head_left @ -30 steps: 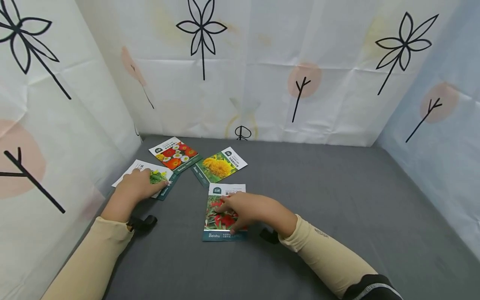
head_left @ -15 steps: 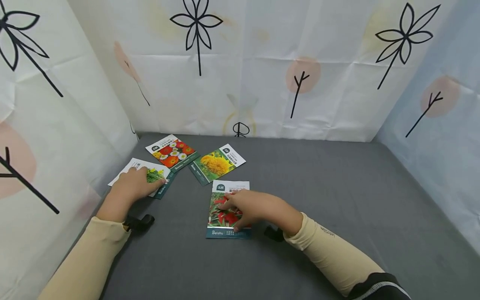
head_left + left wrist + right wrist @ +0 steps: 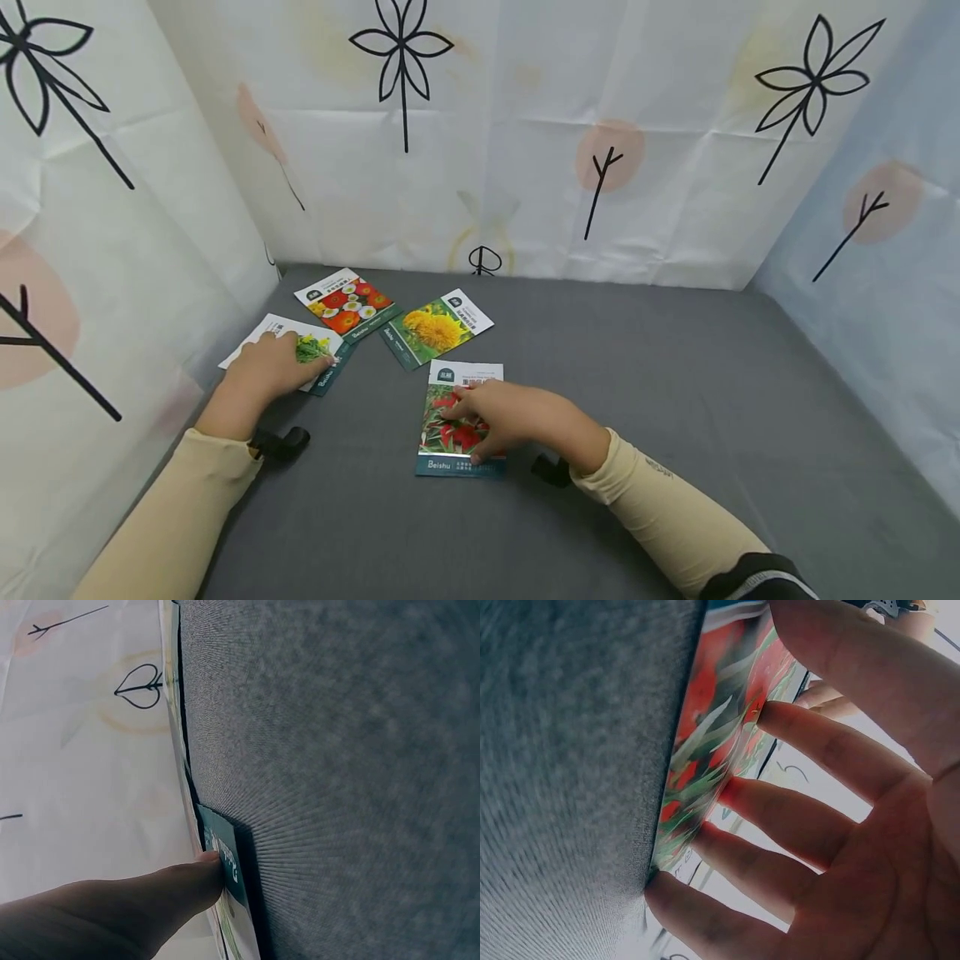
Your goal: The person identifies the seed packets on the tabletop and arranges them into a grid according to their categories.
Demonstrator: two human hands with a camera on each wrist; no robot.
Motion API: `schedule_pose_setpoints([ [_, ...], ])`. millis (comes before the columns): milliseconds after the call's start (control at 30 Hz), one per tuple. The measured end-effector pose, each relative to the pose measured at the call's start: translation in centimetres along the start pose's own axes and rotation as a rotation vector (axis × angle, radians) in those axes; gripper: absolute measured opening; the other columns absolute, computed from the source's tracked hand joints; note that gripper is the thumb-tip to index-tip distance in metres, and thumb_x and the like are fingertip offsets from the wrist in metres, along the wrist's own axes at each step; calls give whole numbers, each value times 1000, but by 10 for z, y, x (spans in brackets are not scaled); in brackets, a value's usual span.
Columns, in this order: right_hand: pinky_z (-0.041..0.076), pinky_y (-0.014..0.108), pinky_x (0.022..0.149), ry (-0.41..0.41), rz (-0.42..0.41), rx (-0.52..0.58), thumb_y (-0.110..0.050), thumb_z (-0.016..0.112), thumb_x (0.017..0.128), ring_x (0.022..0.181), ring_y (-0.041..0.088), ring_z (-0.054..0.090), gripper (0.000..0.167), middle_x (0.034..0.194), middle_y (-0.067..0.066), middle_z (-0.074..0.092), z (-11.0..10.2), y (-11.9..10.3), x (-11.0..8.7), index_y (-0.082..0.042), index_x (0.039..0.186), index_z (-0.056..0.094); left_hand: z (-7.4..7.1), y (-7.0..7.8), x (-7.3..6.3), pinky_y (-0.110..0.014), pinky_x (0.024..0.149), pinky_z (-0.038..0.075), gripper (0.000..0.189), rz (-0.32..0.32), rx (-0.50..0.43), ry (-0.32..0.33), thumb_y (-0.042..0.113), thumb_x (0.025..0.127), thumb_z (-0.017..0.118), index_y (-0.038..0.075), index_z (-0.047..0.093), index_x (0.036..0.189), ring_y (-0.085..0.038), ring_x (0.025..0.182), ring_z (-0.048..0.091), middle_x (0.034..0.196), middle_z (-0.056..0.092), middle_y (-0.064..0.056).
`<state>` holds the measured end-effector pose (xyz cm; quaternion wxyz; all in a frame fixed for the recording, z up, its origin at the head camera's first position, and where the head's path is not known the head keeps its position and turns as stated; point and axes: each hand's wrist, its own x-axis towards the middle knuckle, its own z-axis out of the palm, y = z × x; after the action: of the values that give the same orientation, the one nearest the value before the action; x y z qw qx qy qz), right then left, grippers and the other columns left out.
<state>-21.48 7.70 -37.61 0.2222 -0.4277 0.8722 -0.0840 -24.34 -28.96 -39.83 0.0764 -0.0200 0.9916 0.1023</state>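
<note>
Lying near the middle of the grey tabletop (image 3: 637,367): one red-flowered packet (image 3: 441,427), under the right hand (image 3: 521,417) — grip spread, fingers apart, tips touching the printed face. At the left: one leafy packet (image 3: 311,347) with white top, under the left hand (image 3: 262,372) — grip relaxed, thumb stretched across the packet. Behind it, corners meeting or nearly so: one orange-and-white-flowered packet (image 3: 347,307). Just right of that, and behind the red-flowered packet: one yellow-flowered packet (image 3: 435,330), set at a slant. Surround: pale hanging cloth (image 3: 517,92), line-drawn plants.
</note>
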Motion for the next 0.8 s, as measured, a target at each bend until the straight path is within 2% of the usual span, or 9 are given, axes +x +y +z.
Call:
schedule_pose_setpoints([
  [100, 55, 27, 91, 3, -4, -4, -25, 88, 89, 143, 22, 57, 64, 124, 4, 76, -2, 1, -1, -15, 148, 65, -3, 2, 1, -70, 93, 50, 93, -2, 0, 0, 60, 99, 61, -20, 44, 143, -57, 112, 54, 134, 51, -46],
  [167, 54, 26, 87, 3, -7, -7, -25, 88, 89, 142, 22, 57, 64, 115, 4, 77, -3, 1, -1, -15, 148, 65, -3, 2, 2, -70, 94, 49, 93, 1, 0, -2, 59, 99, 61, -20, 44, 143, -57, 112, 54, 134, 51, -46],
  [300, 52, 25, 83, -2, 7, -12, -26, 89, 89, 133, 21, 63, 65, 122, 7, 75, -3, -1, -1, -16, 148, 64, -2, 0, 2, -71, 95, 48, 91, 14, 1, -1, 58, 99, 60, -21, 45, 141, -57, 113, 54, 133, 53, -46],
  [333, 52, 25, 83, -5, 8, -10, -26, 89, 89, 127, 21, 65, 65, 128, 8, 74, -3, -1, 0, -16, 148, 64, -2, -1, 2, -71, 96, 48, 91, 14, 1, -2, 58, 99, 60, -22, 45, 141, -57, 114, 54, 133, 53, -46],
  [400, 53, 25, 85, -5, 10, -12, -27, 89, 89, 123, 19, 66, 65, 132, 8, 73, -3, -1, 1, -17, 148, 64, -1, -2, 1, -71, 96, 48, 92, 12, 0, 4, 58, 99, 60, -21, 45, 142, -58, 114, 54, 133, 52, -46],
  [500, 54, 26, 85, 1, -1, -23, -26, 88, 89, 121, 18, 67, 64, 122, 5, 75, -3, -1, 3, -17, 148, 65, -2, -3, 0, -71, 95, 48, 91, 6, -4, 14, 58, 99, 60, -21, 45, 142, -58, 114, 54, 133, 52, -46],
  [667, 53, 26, 86, -2, -14, -23, -26, 88, 90, 116, 19, 68, 62, 123, 5, 76, -2, 1, 1, -15, 147, 66, -1, 0, -1, -70, 95, 49, 91, 6, -12, 7, 58, 99, 61, -21, 46, 142, -56, 113, 55, 133, 53, -45],
  [767, 53, 26, 87, -1, -13, -16, -26, 88, 90, 125, 19, 66, 62, 123, 3, 76, 0, 2, -1, -16, 147, 66, 2, 1, 0, -70, 95, 49, 91, 2, -11, 11, 58, 99, 61, -20, 46, 142, -56, 114, 55, 134, 53, -45],
  [800, 54, 26, 87, 0, -16, -15, -26, 88, 90, 122, 19, 67, 62, 119, 2, 77, 0, 2, -1, -16, 147, 66, 2, 0, 0, -70, 95, 49, 91, 0, -10, 16, 59, 99, 60, -20, 46, 143, -56, 114, 55, 134, 53, -44],
])
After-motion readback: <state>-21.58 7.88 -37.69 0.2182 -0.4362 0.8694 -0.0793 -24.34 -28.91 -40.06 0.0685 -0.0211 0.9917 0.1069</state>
